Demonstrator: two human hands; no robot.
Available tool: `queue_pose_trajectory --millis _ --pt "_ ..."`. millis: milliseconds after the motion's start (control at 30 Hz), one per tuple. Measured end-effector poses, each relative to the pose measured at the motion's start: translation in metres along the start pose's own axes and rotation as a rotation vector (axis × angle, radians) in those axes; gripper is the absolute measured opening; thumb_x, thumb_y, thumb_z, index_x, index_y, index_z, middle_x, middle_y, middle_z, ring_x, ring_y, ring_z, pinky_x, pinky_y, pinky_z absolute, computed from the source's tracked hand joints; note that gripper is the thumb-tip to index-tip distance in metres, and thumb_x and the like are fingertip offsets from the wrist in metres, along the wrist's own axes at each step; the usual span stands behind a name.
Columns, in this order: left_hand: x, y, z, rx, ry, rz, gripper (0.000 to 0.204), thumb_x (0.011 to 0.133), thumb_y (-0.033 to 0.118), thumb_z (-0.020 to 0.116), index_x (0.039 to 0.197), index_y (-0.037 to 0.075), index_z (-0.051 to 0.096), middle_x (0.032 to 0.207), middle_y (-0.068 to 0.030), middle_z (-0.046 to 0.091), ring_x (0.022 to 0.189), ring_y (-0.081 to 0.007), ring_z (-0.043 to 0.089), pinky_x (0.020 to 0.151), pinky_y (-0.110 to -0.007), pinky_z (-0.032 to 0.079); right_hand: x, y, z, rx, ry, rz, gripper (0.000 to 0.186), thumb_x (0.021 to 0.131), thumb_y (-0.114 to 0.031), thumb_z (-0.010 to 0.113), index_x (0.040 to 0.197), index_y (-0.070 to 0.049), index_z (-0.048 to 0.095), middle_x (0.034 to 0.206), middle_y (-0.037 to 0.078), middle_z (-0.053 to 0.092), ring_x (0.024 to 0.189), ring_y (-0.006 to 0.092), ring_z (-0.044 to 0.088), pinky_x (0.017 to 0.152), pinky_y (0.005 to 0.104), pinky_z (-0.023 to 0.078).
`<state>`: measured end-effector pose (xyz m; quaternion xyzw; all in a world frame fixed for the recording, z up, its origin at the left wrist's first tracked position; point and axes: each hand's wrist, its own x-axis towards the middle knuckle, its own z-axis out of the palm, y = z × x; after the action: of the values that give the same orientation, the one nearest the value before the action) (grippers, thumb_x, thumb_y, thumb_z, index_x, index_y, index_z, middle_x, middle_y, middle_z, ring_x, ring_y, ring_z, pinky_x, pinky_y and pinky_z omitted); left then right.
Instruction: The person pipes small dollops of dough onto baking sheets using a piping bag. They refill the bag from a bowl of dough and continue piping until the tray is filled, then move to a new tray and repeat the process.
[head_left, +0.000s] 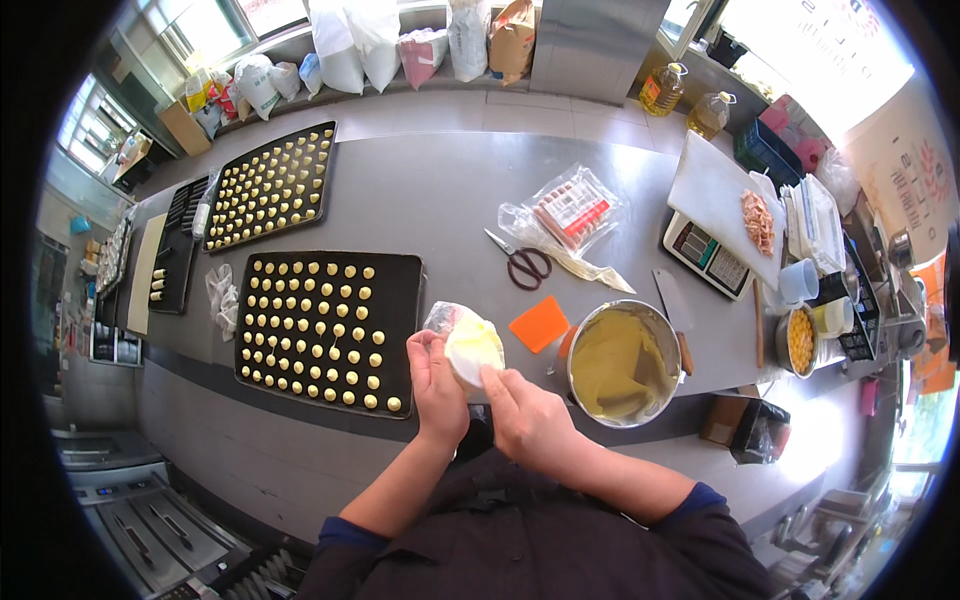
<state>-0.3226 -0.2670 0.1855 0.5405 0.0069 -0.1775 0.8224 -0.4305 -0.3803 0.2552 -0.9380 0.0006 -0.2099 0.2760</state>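
Bright workroom, windows letting light in; a grey metal counter point(440, 190) is running across my feed. Central thing: one clear plastic bag point(475, 345), partly filled with pale yellow paste, showing between the two hands at the counter's near side. Its long axis is slanting from upper left to lower right, as far as the soft shape is letting me judge. From the left hand point(440, 395) the bag is lying up and to the right; from the right hand point(532, 420), up and to the left. Both are touching it, so I'm calling neither nearer. Left is pinching the bag's left edge, thumb against fingers; right is pressing fingertips to its lower right edge, though I can't tell how that thumb is sitting.

Counting outward. Right side: one orange scraper point(540, 324), lying between bag and one steel bowl point(658, 404) of yellow batter; one pair of scissors point(512, 250), tips pointing up-left; one packet of pink sausages point(575, 212) beyond; one knife point(672, 298) lying beside the bowl. Left side: two dark trays bearing yellow dots, the near tray point(395, 300) lying just beside the left hand, the far tray point(312, 215) behind it. I'm seeing several dozen dots on each, no sure count. Far right: one white board point(712, 185) carrying chopped meat point(756, 222).
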Motion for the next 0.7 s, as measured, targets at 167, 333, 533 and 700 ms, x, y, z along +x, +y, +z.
queue_pose_trajectory --millis 167,333,533,700 --pt "0.01 0.007 -0.009 -0.167 0.0 -0.086 0.012 0.119 0.02 0.046 0.126 0.011 0.05 0.118 -0.0039 0.058 0.11 -0.0129 0.063 0.097 -0.032 0.057 0.018 -0.014 -0.029 0.153 0.131 -0.11 0.046 0.082 0.01 0.069 0.129 0.007 0.07 0.102 0.017 0.075 0.077 0.0315 0.075 0.065 0.04 0.063" --pt "0.013 0.012 -0.006 -0.226 -0.043 -0.163 0.014 0.12 0.017 0.044 0.127 0.012 0.054 0.126 -0.0055 0.065 0.117 -0.0183 0.067 0.102 -0.039 0.058 0.026 0.009 -0.077 -0.017 0.416 0.059 0.033 0.086 0.012 0.068 0.118 0.003 0.071 0.096 0.016 0.074 0.073 0.0291 0.073 0.063 0.0391 0.061" --pt "0.014 0.03 0.002 -0.223 -0.102 -0.153 0.013 0.119 0.018 0.046 0.128 0.01 0.052 0.126 -0.0056 0.063 0.116 -0.0159 0.066 0.1 -0.036 0.058 -0.054 0.099 -0.103 -0.288 0.168 0.581 0.013 0.096 -0.001 0.069 0.109 0.001 0.069 0.097 0.024 0.074 0.086 0.0461 0.073 0.075 0.0484 0.06" --pt "0.015 0.05 0.01 -0.233 -0.185 -0.188 0.012 0.119 0.016 0.046 0.127 0.011 0.053 0.126 -0.0057 0.066 0.116 -0.0157 0.068 0.1 -0.036 0.059 -0.079 0.149 -0.062 -0.528 -0.191 0.895 0.015 0.103 -0.012 0.067 0.109 0.001 0.071 0.095 0.025 0.074 0.094 0.0475 0.073 0.084 0.0517 0.059"
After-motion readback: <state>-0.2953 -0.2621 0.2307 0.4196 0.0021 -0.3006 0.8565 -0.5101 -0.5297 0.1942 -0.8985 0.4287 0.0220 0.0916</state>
